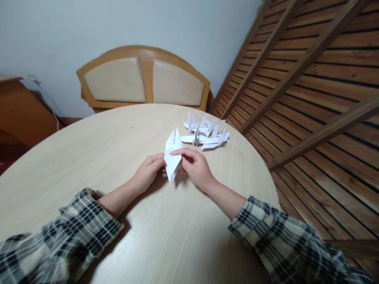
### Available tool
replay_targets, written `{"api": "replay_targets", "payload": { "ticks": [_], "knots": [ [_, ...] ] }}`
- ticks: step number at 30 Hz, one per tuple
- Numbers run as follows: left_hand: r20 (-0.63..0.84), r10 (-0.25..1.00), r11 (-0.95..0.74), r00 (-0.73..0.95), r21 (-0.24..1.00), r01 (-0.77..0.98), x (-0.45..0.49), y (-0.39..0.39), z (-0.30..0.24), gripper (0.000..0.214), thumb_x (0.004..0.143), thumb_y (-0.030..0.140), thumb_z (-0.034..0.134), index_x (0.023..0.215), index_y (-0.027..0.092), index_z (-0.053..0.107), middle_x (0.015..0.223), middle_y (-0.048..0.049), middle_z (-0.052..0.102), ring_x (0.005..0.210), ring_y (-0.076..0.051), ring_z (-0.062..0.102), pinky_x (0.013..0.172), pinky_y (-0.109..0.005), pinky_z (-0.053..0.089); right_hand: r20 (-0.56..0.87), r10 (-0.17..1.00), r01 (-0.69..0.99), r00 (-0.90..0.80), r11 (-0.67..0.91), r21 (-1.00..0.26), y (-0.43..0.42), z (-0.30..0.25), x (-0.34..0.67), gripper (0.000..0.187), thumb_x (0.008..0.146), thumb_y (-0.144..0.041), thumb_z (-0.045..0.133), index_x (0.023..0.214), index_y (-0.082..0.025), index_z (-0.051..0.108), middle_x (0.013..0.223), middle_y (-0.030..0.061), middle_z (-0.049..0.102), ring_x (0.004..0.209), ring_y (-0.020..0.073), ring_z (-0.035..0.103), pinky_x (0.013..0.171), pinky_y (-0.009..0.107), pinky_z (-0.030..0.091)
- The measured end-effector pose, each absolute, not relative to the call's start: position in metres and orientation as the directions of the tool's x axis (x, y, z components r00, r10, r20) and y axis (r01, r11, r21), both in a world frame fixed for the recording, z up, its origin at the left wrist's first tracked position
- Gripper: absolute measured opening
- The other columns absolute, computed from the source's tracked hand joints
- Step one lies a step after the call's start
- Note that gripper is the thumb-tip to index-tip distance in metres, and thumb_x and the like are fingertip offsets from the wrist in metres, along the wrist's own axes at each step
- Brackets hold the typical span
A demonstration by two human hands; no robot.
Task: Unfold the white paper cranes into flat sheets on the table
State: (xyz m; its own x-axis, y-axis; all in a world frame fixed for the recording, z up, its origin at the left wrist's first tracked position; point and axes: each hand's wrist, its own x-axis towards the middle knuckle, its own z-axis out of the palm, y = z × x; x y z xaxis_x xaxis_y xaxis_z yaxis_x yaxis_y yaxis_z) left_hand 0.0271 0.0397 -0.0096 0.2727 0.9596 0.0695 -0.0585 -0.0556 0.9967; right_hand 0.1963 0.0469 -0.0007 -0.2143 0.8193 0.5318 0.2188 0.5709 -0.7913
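A partly folded white paper piece (172,154), long and pointed at both ends, is held just above the round wooden table (89,157). My left hand (148,173) pinches its left side and my right hand (194,165) pinches its right side, thumbs and fingers closed on the paper. Both arms wear plaid sleeves. Beyond my right hand lies a small pile of several finished white paper cranes (205,133).
A wooden chair (143,79) with beige padded back stands at the table's far side. A slatted wooden wall (310,98) runs along the right. A wooden cabinet (17,110) with a white cable sits at the left.
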Motion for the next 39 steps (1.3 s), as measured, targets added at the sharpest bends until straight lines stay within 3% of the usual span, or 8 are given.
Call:
{"api": "replay_targets", "payload": {
  "ticks": [4, 11, 17, 24, 30, 39],
  "knots": [
    [0.087, 0.949, -0.069, 0.302, 0.995, -0.069, 0.024, 0.042, -0.016, 0.024, 0.083, 0.028, 0.048, 0.080, 0.016, 0.069, 0.078, -0.0034, 0.064, 0.070, -0.016, 0.054, 0.065, -0.027, 0.042, 0.517, 0.829, 0.202, -0.212, 0.555, -0.807, 0.046, 0.000, 0.196, 0.028, 0.084, -0.006, 0.054, 0.087, -0.026, 0.073, 0.084, 0.0010, 0.061, 0.084, 0.0159, 0.057, 0.072, 0.030, 0.047],
    [0.079, 0.965, -0.091, 0.248, 0.995, 0.037, 0.025, 0.039, -0.009, 0.027, 0.081, 0.030, 0.046, 0.076, 0.017, 0.068, 0.077, -0.0044, 0.066, 0.069, -0.018, 0.055, 0.064, -0.027, 0.043, 0.444, 0.865, 0.175, -0.234, 0.486, -0.856, 0.041, 0.003, 0.195, 0.024, 0.083, -0.009, 0.052, 0.084, -0.024, 0.070, 0.088, 0.0017, 0.057, 0.079, 0.0150, 0.057, 0.069, 0.030, 0.050],
    [0.028, 0.964, 0.010, 0.263, 0.990, -0.142, 0.027, 0.040, -0.012, 0.023, 0.078, 0.029, 0.050, 0.080, 0.016, 0.069, 0.079, -0.0052, 0.071, 0.077, -0.020, 0.061, 0.071, -0.030, 0.047, 0.408, 0.873, 0.130, -0.268, 0.452, -0.882, 0.039, 0.005, 0.194, 0.021, 0.084, -0.009, 0.050, 0.081, -0.022, 0.067, 0.089, 0.0023, 0.053, 0.081, 0.0149, 0.057, 0.067, 0.029, 0.052],
    [-0.017, 0.955, 0.101, 0.296, 0.958, -0.270, 0.032, 0.038, -0.002, 0.025, 0.078, 0.034, 0.048, 0.076, 0.016, 0.066, 0.069, -0.0043, 0.069, 0.066, -0.021, 0.060, 0.070, -0.034, 0.049, 0.436, 0.861, 0.122, -0.262, 0.478, -0.870, 0.038, 0.005, 0.194, 0.022, 0.083, -0.009, 0.049, 0.080, -0.021, 0.067, 0.087, 0.0016, 0.052, 0.076, 0.0135, 0.055, 0.061, 0.027, 0.051],
    [-0.035, 0.968, 0.088, 0.247, 0.974, -0.209, 0.031, 0.039, -0.006, 0.044, 0.082, 0.061, 0.051, 0.076, 0.018, 0.060, 0.064, -0.0042, 0.063, 0.061, -0.019, 0.056, 0.061, -0.031, 0.046, 0.437, 0.858, 0.168, -0.271, 0.489, -0.856, 0.037, 0.006, 0.195, 0.022, 0.083, -0.009, 0.050, 0.080, -0.022, 0.067, 0.084, 0.0007, 0.050, 0.072, 0.0127, 0.053, 0.061, 0.026, 0.048],
    [0.036, 0.982, -0.028, 0.188, 0.998, -0.048, 0.031, 0.036, -0.001, 0.036, 0.078, 0.050, 0.062, 0.065, 0.016, 0.057, 0.059, 0.0018, 0.052, 0.055, -0.012, 0.042, 0.055, -0.027, 0.034, 0.470, 0.827, 0.230, -0.309, 0.545, -0.807, 0.037, 0.007, 0.197, 0.022, 0.084, -0.011, 0.050, 0.078, -0.022, 0.067, 0.079, -0.0003, 0.047, 0.075, 0.0141, 0.050, 0.068, 0.029, 0.045]
  ]
}}
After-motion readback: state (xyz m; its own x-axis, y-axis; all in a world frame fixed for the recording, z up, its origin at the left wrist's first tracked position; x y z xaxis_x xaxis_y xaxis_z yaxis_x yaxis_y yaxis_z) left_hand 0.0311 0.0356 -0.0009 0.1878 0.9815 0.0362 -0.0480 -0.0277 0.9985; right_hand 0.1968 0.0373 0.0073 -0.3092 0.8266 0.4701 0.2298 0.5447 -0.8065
